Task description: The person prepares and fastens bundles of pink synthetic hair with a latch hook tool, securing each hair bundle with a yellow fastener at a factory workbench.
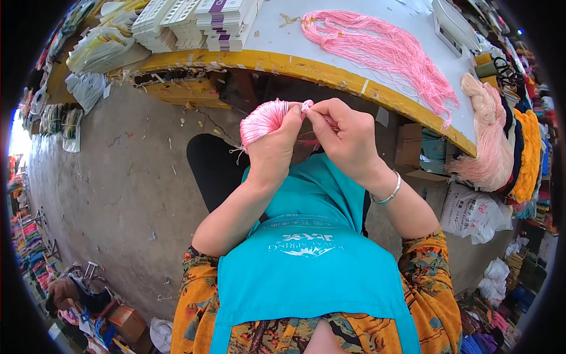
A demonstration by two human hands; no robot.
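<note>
A bundle of pink thread (263, 123) is wrapped in my left hand (274, 147), its looped strands fanning out at the left. My right hand (345, 133) pinches a small twisted end of the same pink thread between thumb and fingertips. Both hands meet at that end, in front of my turquoise apron (312, 277) and short of the table edge. Loose strands hang below the bundle on its left side. Part of the thread behind my fingers is hidden.
A long pink skein (383, 53) lies on the white table (277, 29) with its yellow edge (247, 59). Stacks of printed cards (227, 20) stand back left. Peach yarn (486, 130) and orange yarn (525, 156) hang at right. A white sack (471, 212) sits below.
</note>
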